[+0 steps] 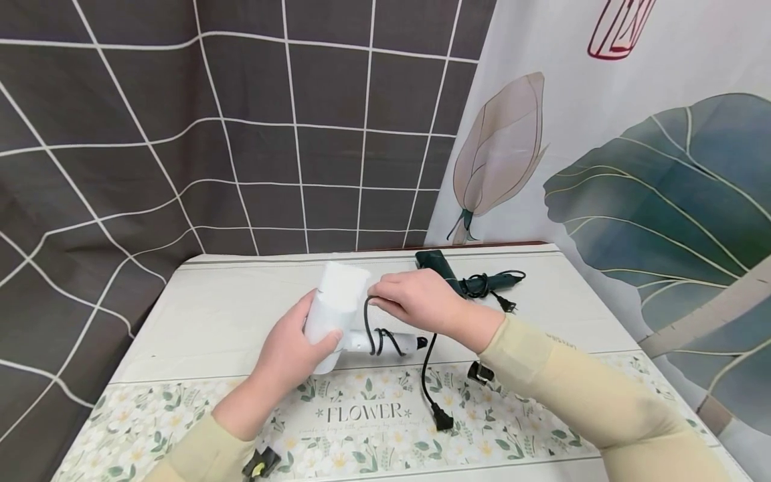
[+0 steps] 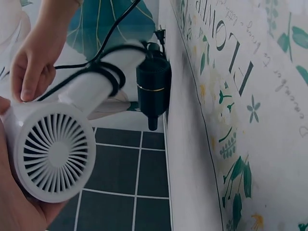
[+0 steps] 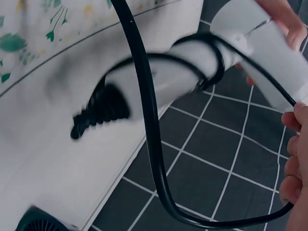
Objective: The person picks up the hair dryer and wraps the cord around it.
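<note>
My left hand (image 1: 295,345) grips a white hair dryer (image 1: 340,301) around its barrel, thumb across the near side. The dryer's handle points to the right, and its black cord (image 1: 385,340) loops around that handle. Above the handle my right hand (image 1: 421,301) pinches a stretch of the cord between thumb and fingers. From this hand the cord's free end hangs down to a black plug (image 1: 442,418) over the floral cloth. In the left wrist view the round air-intake grille (image 2: 58,154) faces the camera. The right wrist view shows the cord bowing out below the right hand (image 3: 297,159).
Behind my right hand lies a dark green hair dryer (image 1: 438,264) with its cord bundled around the handle. The table (image 1: 241,294) wears a cloth printed with flowers and the word FLOWER. A dark gridded curtain (image 1: 325,154) and a leaf-printed curtain (image 1: 512,154) stand behind.
</note>
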Available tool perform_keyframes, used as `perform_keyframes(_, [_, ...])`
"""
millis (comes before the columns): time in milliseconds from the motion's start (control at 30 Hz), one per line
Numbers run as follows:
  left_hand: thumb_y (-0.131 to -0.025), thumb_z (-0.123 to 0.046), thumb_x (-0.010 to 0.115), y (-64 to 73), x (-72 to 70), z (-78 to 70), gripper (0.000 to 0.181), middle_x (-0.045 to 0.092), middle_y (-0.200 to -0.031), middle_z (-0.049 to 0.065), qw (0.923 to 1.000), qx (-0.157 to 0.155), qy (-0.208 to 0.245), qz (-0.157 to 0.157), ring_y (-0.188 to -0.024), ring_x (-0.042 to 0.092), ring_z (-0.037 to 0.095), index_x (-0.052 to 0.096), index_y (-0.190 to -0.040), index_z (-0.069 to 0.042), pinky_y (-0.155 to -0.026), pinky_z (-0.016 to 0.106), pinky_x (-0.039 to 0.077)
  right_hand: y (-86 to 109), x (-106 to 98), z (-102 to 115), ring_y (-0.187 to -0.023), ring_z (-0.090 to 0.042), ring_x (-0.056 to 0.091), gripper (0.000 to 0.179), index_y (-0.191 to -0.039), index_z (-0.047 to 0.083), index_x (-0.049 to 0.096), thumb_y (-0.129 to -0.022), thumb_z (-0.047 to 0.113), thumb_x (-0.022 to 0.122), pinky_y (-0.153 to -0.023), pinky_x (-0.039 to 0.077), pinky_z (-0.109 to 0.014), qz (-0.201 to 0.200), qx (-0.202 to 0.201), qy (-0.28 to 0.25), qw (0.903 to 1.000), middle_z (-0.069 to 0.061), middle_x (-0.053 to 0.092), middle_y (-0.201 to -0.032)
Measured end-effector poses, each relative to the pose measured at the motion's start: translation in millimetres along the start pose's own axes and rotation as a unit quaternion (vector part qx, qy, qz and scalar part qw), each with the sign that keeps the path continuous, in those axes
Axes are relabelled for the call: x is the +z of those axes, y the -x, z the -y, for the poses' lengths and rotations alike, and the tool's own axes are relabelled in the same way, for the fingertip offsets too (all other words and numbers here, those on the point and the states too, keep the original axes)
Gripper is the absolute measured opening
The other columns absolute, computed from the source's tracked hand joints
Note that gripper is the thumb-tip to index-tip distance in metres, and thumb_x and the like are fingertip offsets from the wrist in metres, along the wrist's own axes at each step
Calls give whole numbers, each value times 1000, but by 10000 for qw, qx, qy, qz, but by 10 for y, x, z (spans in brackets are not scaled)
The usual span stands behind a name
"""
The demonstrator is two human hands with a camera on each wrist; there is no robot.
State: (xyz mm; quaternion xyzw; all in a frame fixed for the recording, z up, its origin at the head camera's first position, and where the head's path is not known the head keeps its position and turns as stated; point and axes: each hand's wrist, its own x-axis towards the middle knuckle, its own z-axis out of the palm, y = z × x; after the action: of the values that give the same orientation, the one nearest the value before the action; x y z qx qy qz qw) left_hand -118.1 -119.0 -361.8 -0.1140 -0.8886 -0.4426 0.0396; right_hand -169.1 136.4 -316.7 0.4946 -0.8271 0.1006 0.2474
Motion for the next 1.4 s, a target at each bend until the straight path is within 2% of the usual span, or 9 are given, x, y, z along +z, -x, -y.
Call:
perform_keyframes(267, [-77, -23, 77, 18, -3, 76, 74, 66, -116, 4, 9970, 766, 94, 93, -92, 62, 21, 48, -145, -13, -76, 42, 52, 45, 56, -115, -54, -4, 47, 16, -82, 21, 64, -92, 31, 71, -49, 40, -23, 149, -155, 431, 9988, 9, 51, -69])
perform_keyframes(467, [-76, -20, 75, 20, -33, 116, 72, 67, -116, 5, 9909, 1107, 631, 436, -94, 64, 21, 50, -143, -9, -77, 43, 54, 74, 87, -130, -55, -4, 47, 19, -82, 21, 65, -92, 35, 71, -49, 41, -23, 402, -354, 490, 9974, 9, 49, -68])
perform_keyframes(600, [-77, -15, 71, 31, -45, 136, 68, 67, -114, 7, 9841, 1178, 1170, 628, -97, 65, 23, 50, -141, -6, -81, 44, 54, 97, 122, -129, -63, -4, 53, 16, -90, 22, 70, -95, 36, 66, -55, 46, -23, 548, -406, 324, 9971, 11, 57, -74])
perform_keyframes(700, [-78, -13, 67, 37, -50, 151, 66, 67, -113, 9, 9790, 1147, 1546, 673, -99, 65, 23, 49, -141, -4, -85, 43, 53, 120, 143, -130, -73, -5, 59, 18, -105, 23, 73, -98, 36, 62, -61, 50, -25, 737, -327, 212, 9965, 11, 62, -83])
perform_keyframes(967, [-80, -16, 61, 31, -57, 164, 64, 66, -114, 13, 9701, 1248, 1994, 594, -98, 65, 16, 48, -140, -2, -85, 35, 55, 166, 205, -116, -76, -9, 52, 28, -124, 24, 69, -103, 32, 53, -67, 47, -27, 1491, 190, -176, 9885, 9, 55, -83])
perform_keyframes(1133, [-81, -20, 55, 13, -54, 168, 62, 66, -115, 7, 9654, 1048, 2361, 361, -99, 64, 13, 47, -140, -1, -88, 32, 53, 202, 267, -93, -75, -9, 47, 29, -128, 23, 66, -105, 30, 49, -70, 44, -28, 1689, 406, -538, 9833, 8, 50, -82])
perform_keyframes(1267, [-86, -22, 49, -3, -35, 168, 59, 62, -116, 5, 9613, 566, 2692, 129, -103, 60, 15, 44, -143, -5, -90, 26, 50, 226, 317, -59, -78, -10, 49, 30, -129, 21, 65, -105, 27, 47, -73, 46, -29, 1614, 582, -927, 9808, 7, 53, -85])
perform_keyframes(1333, [-89, -24, 45, -6, -19, 157, 58, 57, -119, 5, 9587, 313, 2826, 41, -107, 56, 18, 40, -146, -10, -93, 24, 48, 239, 347, -30, -79, -11, 51, 29, -128, 19, 66, -103, 24, 52, -74, 48, -29, 1385, 504, -1050, 9835, 5, 56, -86])
perform_keyframes(1400, [-92, -24, 41, -10, -2, 131, 56, 53, -121, 7, 9536, 87, 3010, -75, -109, 53, 20, 37, -147, -13, -95, 24, 46, 252, 387, 9, -80, -12, 55, 22, -119, 14, 68, -99, 17, 58, -74, 50, -27, 1070, 519, -1214, 9855, 3, 60, -87])
